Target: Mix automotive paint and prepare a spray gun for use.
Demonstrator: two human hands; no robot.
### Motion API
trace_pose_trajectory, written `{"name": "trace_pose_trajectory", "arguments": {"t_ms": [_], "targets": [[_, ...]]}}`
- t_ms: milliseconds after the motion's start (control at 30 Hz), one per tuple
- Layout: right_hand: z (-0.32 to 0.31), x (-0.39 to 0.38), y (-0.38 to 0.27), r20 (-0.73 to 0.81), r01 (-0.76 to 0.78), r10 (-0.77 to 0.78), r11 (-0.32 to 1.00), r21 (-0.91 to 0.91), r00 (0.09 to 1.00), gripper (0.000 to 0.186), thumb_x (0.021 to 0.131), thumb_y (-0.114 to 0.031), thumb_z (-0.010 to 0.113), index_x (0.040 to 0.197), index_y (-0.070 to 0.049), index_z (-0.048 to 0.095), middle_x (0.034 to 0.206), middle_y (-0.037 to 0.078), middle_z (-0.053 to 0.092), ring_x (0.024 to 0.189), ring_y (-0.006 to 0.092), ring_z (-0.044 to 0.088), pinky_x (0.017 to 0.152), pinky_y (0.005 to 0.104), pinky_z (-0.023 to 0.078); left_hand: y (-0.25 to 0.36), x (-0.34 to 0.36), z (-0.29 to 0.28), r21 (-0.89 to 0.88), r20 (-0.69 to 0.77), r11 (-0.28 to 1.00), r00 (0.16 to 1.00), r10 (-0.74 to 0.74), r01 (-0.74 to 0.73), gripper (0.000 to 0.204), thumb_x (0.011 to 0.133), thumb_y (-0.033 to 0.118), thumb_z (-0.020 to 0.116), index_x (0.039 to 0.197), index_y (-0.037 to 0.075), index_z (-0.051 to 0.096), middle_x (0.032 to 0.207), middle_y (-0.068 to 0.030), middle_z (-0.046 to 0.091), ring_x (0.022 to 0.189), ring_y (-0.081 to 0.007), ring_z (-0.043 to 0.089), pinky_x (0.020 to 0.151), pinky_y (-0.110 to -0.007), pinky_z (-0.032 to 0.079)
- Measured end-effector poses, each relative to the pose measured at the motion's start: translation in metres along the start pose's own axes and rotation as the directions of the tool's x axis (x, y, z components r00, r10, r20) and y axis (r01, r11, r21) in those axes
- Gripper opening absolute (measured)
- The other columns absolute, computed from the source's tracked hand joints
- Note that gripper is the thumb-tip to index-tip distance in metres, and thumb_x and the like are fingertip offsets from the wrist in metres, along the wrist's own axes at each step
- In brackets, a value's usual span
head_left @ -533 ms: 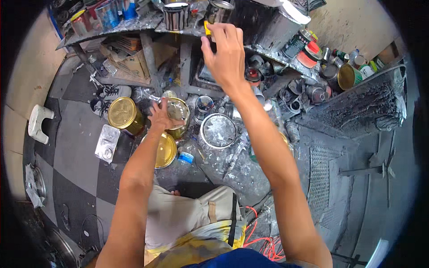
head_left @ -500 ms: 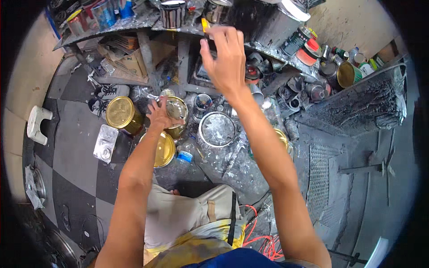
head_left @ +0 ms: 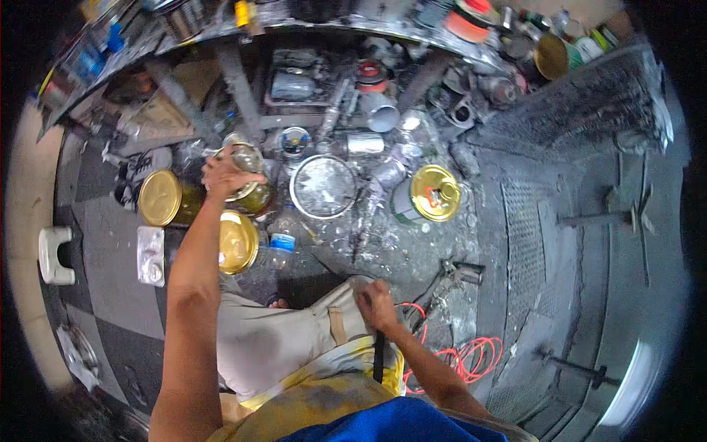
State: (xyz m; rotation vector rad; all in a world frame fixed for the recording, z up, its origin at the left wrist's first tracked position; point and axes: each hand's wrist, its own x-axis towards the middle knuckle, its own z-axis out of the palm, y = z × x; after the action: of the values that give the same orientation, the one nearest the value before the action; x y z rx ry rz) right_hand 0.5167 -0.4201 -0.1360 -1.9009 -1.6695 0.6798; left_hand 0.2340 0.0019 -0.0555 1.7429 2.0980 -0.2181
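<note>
Here the left hand (head_left: 224, 175) is closed over the top of a small can (head_left: 250, 193), fingers curled around its rim. The can is gold-tinted metal with greenish sides, smeared with grey, and it sits low on the cluttered floor just in front of the person's knee, between a gold can lying to the left (head_left: 163, 197) and a round silver lid (head_left: 322, 186) to the right. Another gold lid (head_left: 237, 241) lies just below it, touching a clear plastic bottle (head_left: 278, 247) with a blue label.

Half a second ago the right hand was stretched up to the shelf, pinching something yellow. Now that right hand (head_left: 377, 306) has come down to the person's lap, resting on the pale trousers (head_left: 272, 342) with the fingers loosely bent around a dark strap or handle; what exactly it grips is hard to make out. The left hand has stayed on the same can.

Farther right a white can with a gold top (head_left: 431, 194) stands among grey-spattered scraps, and an orange cord (head_left: 471, 353) coils by the right forearm. A dark, paint-crusted shelf (head_left: 353, 26) runs along the top, its jars bent and blurred by the lens. The can's contents are hidden under the left palm, and the person's feet are mostly covered.
</note>
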Motion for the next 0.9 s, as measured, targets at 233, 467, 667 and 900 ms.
{"name": "trace_pose_trajectory", "arguments": {"t_ms": [233, 467, 667, 900], "targets": [[0.023, -0.012, -0.005, -0.094, -0.117, 0.112, 0.992, -0.055, 0.989, 0.018, 0.088, -0.011, 0.065, 0.104, -0.005, 0.061, 0.106, 0.019, 0.054, 0.101, 0.0408, 0.053, 0.088, 0.0508, 0.045, -0.029, 0.014, -0.005, -0.108, -0.127, 0.994, 0.992, 0.007, -0.021, 0.140, 0.041, 0.064, 0.096, 0.160, 0.039, 0.026, 0.156, -0.0264, 0.034, 0.144, -0.0484, 0.036, 0.112, -0.062, 0.038], [0.017, -0.008, -0.012, -0.143, -0.133, 0.130, 0.991, -0.014, 0.981, 0.016, 0.089, -0.013, 0.065, 0.101, -0.004, 0.060, 0.100, 0.019, 0.054, 0.099, 0.0403, 0.054, 0.088, 0.0499, 0.046, 0.004, -0.042, -0.071, 0.047, -0.248, 0.953, 0.921, 0.301, -0.299, 0.129, 0.043, 0.051, 0.097, 0.155, 0.032, 0.036, 0.148, -0.0248, 0.044, 0.137, -0.0481, 0.042, 0.112, -0.057, 0.040], [0.015, -0.011, -0.010, -0.181, -0.115, 0.127, 0.990, 0.078, 0.975, 0.015, 0.089, -0.015, 0.064, 0.099, -0.005, 0.059, 0.098, 0.018, 0.055, 0.097, 0.0400, 0.055, 0.089, 0.0506, 0.046, 0.027, -0.129, -0.155, 0.172, -0.229, 0.681, 0.644, 0.730, -0.712, 0.124, 0.041, 0.036, 0.095, 0.152, 0.020, 0.045, 0.151, -0.0189, 0.047, 0.141, -0.0440, 0.041, 0.118, -0.053, 0.036], [0.015, -0.018, -0.001, -0.210, -0.138, 0.159, 0.984, 0.113, 0.965, 0.014, 0.088, -0.016, 0.063, 0.095, -0.004, 0.061, 0.096, 0.018, 0.056, 0.098, 0.0400, 0.056, 0.090, 0.0507, 0.047, 0.076, -0.235, -0.194, -0.051, -0.006, 0.456, 0.456, 0.890, -0.889, 0.123, 0.037, 0.025, 0.095, 0.150, 0.018, 0.048, 0.149, -0.0157, 0.048, 0.139, -0.0409, 0.045, 0.118, -0.049, 0.038]]}}
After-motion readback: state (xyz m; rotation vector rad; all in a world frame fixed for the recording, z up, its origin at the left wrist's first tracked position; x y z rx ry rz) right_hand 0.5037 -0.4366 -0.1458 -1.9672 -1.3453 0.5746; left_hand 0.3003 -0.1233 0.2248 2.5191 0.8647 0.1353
